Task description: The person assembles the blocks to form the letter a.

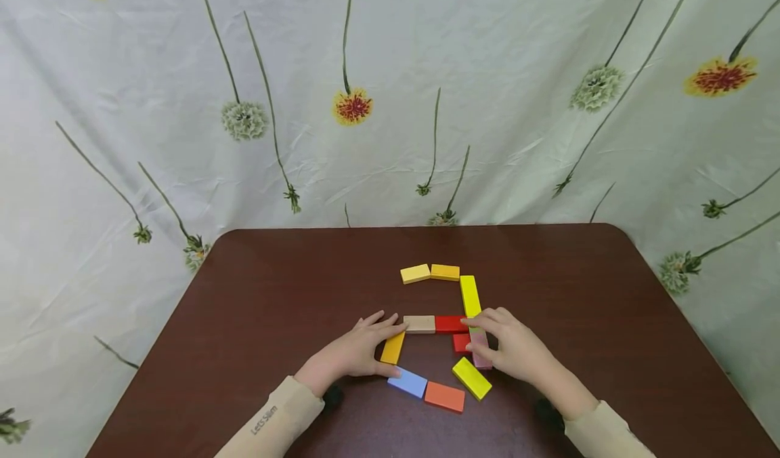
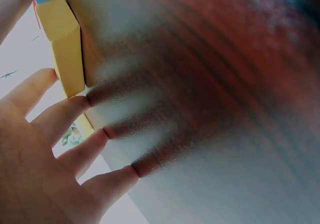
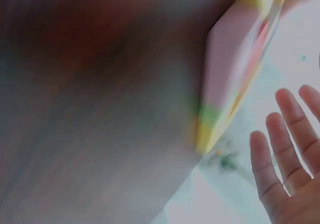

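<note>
Over the table [image 1: 292,275], the left hand [image 1: 359,347] and right hand [image 1: 514,346] are holding fingers wide about blocks [image 1: 393,347] — right contact unclear — likely light, stiff, best pinched by long sides.

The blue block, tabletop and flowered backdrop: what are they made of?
Blue block: perhaps painted wood or plastic, smooth; even colour, crisp edges.
Tabletop: probably wood or laminate, smooth with a gloss; blurry reflections show in the left wrist view.
Backdrop: likely thin fabric, slightly shiny; creases and folds.
</note>
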{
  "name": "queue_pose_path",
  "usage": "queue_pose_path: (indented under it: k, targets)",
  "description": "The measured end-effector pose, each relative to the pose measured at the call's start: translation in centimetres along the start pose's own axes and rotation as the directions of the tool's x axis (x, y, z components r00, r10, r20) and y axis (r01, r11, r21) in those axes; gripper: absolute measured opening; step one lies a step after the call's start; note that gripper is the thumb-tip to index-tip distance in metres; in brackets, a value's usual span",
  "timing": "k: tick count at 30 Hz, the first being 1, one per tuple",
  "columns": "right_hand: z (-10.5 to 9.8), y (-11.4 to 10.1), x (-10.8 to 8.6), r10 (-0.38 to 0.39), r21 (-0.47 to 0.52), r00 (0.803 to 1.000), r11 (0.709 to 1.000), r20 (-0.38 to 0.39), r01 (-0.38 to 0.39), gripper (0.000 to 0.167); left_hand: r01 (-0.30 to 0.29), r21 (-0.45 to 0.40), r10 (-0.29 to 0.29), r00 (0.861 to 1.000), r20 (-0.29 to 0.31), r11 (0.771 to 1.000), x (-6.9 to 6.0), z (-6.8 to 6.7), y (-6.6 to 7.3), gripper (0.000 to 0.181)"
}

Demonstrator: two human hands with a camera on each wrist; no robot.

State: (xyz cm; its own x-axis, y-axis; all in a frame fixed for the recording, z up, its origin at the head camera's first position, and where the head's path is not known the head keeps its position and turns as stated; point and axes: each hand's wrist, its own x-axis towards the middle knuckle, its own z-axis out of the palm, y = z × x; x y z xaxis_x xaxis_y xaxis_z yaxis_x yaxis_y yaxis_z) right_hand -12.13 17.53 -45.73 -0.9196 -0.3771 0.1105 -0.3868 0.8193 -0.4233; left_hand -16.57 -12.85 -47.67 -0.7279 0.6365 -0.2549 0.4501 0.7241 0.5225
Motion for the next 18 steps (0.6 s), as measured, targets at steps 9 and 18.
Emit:
queue_pose_path:
  k: [9, 18]
  targets:
    - [1.9, -3.6, -1.9, -0.281, -0.015, 0.959, 0.959, 0.037, 0.282, 0.029, 0.014, 0.009, -0.014, 1.0, 0.002, 1.0, 0.1, 0.0, 0.1, 0.084]
    - [3.2, -4.2, -2.4, -0.375, -0.069, 0.927, 0.924, 0.032, 0.376, 0.032, 0.018, -0.002, -0.018, 1.0, 0.003, 1.0, 0.0, 0.0, 0.1, 0.084]
